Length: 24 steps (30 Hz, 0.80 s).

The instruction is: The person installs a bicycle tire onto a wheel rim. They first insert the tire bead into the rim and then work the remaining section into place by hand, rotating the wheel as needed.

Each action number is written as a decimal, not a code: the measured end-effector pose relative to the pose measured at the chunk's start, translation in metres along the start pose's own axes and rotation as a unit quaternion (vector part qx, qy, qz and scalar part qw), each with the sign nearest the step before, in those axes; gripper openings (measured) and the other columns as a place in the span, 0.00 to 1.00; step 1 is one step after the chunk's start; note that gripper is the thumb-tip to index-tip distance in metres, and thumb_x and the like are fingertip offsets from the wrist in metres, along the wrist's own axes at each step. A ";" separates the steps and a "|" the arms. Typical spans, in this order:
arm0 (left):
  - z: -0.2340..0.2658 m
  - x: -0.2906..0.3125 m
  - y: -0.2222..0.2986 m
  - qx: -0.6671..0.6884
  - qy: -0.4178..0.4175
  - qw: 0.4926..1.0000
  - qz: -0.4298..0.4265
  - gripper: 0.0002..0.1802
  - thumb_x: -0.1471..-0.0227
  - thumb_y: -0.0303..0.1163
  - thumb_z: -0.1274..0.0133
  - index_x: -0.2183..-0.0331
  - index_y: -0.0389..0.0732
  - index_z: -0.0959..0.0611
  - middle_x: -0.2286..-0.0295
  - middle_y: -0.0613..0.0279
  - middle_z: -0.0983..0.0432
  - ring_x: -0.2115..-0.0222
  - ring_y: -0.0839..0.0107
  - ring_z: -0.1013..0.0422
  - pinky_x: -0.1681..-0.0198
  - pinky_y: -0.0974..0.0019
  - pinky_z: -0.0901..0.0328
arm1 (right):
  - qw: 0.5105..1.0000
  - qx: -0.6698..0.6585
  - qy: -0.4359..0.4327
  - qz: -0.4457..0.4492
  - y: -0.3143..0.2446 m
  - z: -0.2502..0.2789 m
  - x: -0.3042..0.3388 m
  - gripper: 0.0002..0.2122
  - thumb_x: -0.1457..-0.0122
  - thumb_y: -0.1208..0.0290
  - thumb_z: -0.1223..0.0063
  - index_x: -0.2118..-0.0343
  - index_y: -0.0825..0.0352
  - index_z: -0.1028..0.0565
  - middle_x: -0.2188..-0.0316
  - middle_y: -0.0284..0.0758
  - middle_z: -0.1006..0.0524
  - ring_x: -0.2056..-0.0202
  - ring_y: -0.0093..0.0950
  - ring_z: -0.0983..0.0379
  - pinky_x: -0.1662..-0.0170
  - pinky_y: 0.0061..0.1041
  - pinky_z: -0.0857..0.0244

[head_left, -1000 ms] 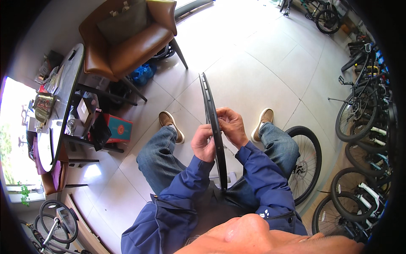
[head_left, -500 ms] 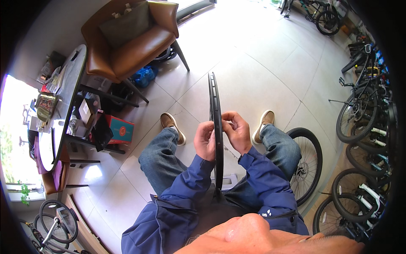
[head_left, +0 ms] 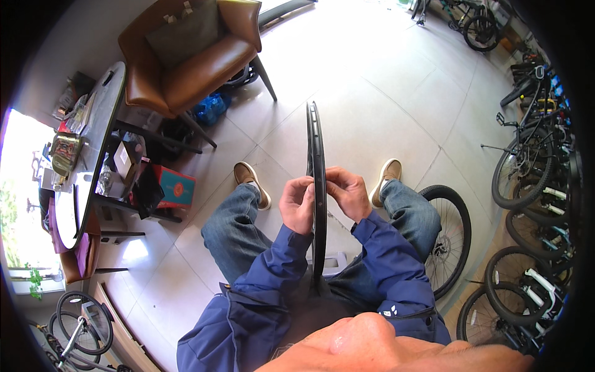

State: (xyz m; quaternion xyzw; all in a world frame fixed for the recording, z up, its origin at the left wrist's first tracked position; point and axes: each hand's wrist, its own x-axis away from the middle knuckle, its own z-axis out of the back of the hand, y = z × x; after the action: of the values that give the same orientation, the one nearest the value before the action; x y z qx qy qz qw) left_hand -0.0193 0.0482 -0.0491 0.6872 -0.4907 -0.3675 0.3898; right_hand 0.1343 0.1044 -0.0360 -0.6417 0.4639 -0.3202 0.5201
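Observation:
A black bicycle rim point(head_left: 319, 242), without a tyre, stands upright between my knees, seen edge-on with small holes along its outer face. My left hand point(head_left: 299, 204) is closed against the rim's left side, thumb raised along it. On the other side, my right hand point(head_left: 348, 193) has its fingers curled in a pinch, the tips close to the rim. Whatever lies between those fingertips is too small or hidden to make out. Below the hands, a pale grey object point(head_left: 335, 263) shows partly behind the rim.
A tyred bicycle wheel point(head_left: 462, 242) lies beside my right knee. Several bicycles point(head_left: 527, 167) line the right side. At the left are a brown armchair point(head_left: 198, 68), a cluttered table point(head_left: 102, 118) and a red and teal box point(head_left: 178, 187). Another bicycle point(head_left: 77, 328) stands lower left.
The rim has shifted a little, its top slightly higher. My left hand has moved slightly left, and my right fingers have bent a bit differently beside the rim.

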 end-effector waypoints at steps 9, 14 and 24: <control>0.023 0.015 -0.004 -0.002 -0.120 0.993 -0.013 0.12 0.33 0.18 0.41 0.49 0.32 0.17 0.48 0.52 0.23 0.50 0.68 0.24 0.44 0.63 0.28 | 0.998 -0.054 0.031 0.016 0.012 0.001 -0.004 0.12 0.27 0.78 0.38 0.44 0.74 0.23 0.54 0.35 0.18 0.52 0.23 0.20 0.45 0.26 0.23; 0.021 0.013 -0.023 0.001 -0.100 0.993 -0.065 0.14 0.38 0.17 0.36 0.51 0.33 0.17 0.49 0.51 0.23 0.49 0.64 0.24 0.41 0.61 0.29 | 0.996 -0.070 0.041 0.033 0.015 -0.003 -0.006 0.11 0.28 0.80 0.38 0.45 0.73 0.22 0.55 0.33 0.18 0.52 0.23 0.20 0.44 0.27 0.24; 0.013 0.016 -0.025 -0.077 -0.040 0.990 -0.108 0.09 0.36 0.21 0.37 0.54 0.34 0.15 0.54 0.53 0.20 0.54 0.63 0.23 0.46 0.61 0.30 | 0.997 -0.053 0.027 0.045 0.012 -0.006 -0.007 0.11 0.28 0.81 0.39 0.45 0.72 0.20 0.52 0.33 0.19 0.49 0.23 0.20 0.43 0.26 0.26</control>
State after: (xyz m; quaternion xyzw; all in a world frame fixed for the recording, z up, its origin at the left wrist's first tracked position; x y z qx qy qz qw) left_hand -0.0167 0.0356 -0.0792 0.6891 -0.3988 -0.4713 0.3793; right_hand 0.1232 0.1080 -0.0456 -0.6376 0.5229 -0.2888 0.4865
